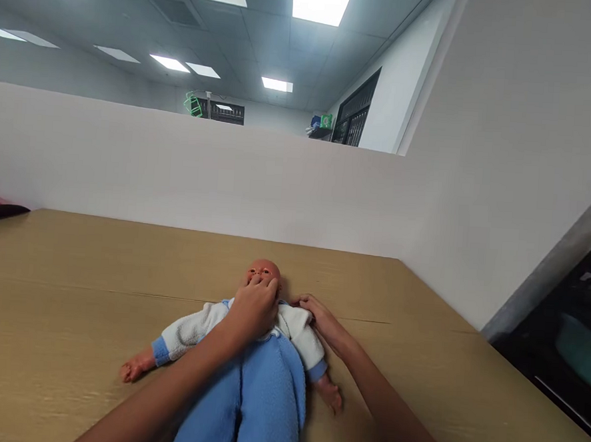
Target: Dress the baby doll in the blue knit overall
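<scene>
A baby doll (273, 386) lies on its back on the table, its bald head pointing away from me. It wears a fleecy outfit with white sleeves, blue cuffs and a blue lower part. My left hand (256, 308) is closed over the doll's chin and neck, and its curled fingers cover the mouth. What the left thumb does is hidden. At the shoulder of the white sleeve (296, 324) on the right is my right hand (320, 318), its fingers loosely stretched along the sleeve's top edge. Both doll arms spread outward, with the small hands bare.
The wooden tabletop (84, 315) has a seam running across it. A low white partition (203, 175) rises behind, and a white wall (489, 159) stands to the right. A dark object (0, 213) with something red sits at the far left; a black rack (568, 351) is at right.
</scene>
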`<action>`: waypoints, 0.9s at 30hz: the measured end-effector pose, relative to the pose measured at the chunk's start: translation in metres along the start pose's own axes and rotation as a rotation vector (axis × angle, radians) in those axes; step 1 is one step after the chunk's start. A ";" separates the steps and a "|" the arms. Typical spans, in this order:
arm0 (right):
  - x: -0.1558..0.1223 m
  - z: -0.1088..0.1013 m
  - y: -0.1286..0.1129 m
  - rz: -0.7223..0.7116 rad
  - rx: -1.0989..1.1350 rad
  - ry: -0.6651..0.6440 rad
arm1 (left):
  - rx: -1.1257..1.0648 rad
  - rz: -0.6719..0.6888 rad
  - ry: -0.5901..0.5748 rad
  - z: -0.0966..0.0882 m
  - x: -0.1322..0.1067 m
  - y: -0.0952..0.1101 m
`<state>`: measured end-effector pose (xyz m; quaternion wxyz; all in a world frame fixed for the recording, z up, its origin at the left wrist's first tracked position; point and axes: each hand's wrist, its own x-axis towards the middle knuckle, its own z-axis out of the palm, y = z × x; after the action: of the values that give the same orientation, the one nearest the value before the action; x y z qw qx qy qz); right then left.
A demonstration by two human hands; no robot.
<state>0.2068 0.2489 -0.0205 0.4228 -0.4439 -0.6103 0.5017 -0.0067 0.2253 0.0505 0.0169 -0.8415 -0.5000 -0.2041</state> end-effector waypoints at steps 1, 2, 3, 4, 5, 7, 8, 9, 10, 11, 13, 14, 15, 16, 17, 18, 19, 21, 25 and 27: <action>-0.006 -0.001 -0.001 0.001 -0.033 0.015 | 0.006 0.002 -0.005 -0.004 -0.001 -0.003; -0.014 -0.002 -0.003 0.011 -0.057 0.021 | 0.001 0.001 -0.007 -0.009 -0.003 -0.008; -0.023 -0.002 -0.005 0.017 -0.091 0.016 | -0.018 -0.005 -0.002 -0.013 -0.006 -0.014; -0.034 -0.001 -0.008 0.014 -0.139 -0.002 | -0.050 -0.011 0.009 -0.017 -0.010 -0.022; -0.045 -0.001 -0.011 -0.002 -0.199 -0.028 | -0.089 -0.022 0.029 -0.021 -0.015 -0.032; -0.063 -0.002 -0.018 -0.079 -0.388 -0.088 | -0.153 -0.053 0.078 -0.023 -0.028 -0.055; -0.068 -0.004 -0.021 -0.122 -0.481 -0.110 | -0.159 -0.086 0.103 -0.021 -0.036 -0.066; -0.072 -0.007 -0.025 -0.161 -0.562 -0.127 | -0.146 -0.126 0.096 -0.018 -0.044 -0.077; -0.072 -0.011 -0.029 -0.190 -0.620 -0.143 | -0.141 -0.147 0.047 -0.014 -0.052 -0.087; -0.070 -0.016 -0.033 -0.210 -0.674 -0.167 | -0.137 -0.170 -0.023 -0.009 -0.059 -0.096; -0.061 -0.030 -0.041 -0.223 -0.792 -0.235 | -0.121 -0.233 -0.155 0.000 -0.069 -0.107; -0.056 -0.038 -0.044 -0.220 -0.863 -0.271 | -0.107 -0.257 -0.197 0.003 -0.072 -0.111; -0.049 -0.047 -0.047 -0.213 -0.940 -0.302 | -0.090 -0.274 -0.220 0.006 -0.073 -0.112; -0.043 -0.055 -0.048 -0.205 -1.017 -0.324 | -0.073 -0.279 -0.229 0.008 -0.074 -0.113; -0.038 -0.062 -0.048 -0.199 -1.082 -0.332 | -0.060 -0.276 -0.230 0.010 -0.073 -0.113; -0.033 -0.068 -0.047 -0.193 -1.130 -0.332 | -0.052 -0.270 -0.228 0.010 -0.071 -0.113; -0.029 -0.073 -0.045 -0.189 -1.162 -0.323 | -0.043 -0.263 -0.227 0.011 -0.070 -0.113; -0.026 -0.078 -0.038 -0.181 -1.191 -0.286 | -0.027 -0.247 -0.225 0.010 -0.068 -0.112; -0.037 -0.068 -0.024 -0.216 -1.207 -0.142 | 0.001 -0.210 -0.100 0.005 -0.072 -0.107; -0.051 -0.052 -0.020 -0.294 -1.172 0.028 | -0.048 -0.152 0.055 0.001 -0.080 -0.101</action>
<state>0.2666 0.2102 0.0024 0.1809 -0.5206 -0.8343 0.0123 -0.1251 0.2089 0.0033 -0.0048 -0.7952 -0.5569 -0.2399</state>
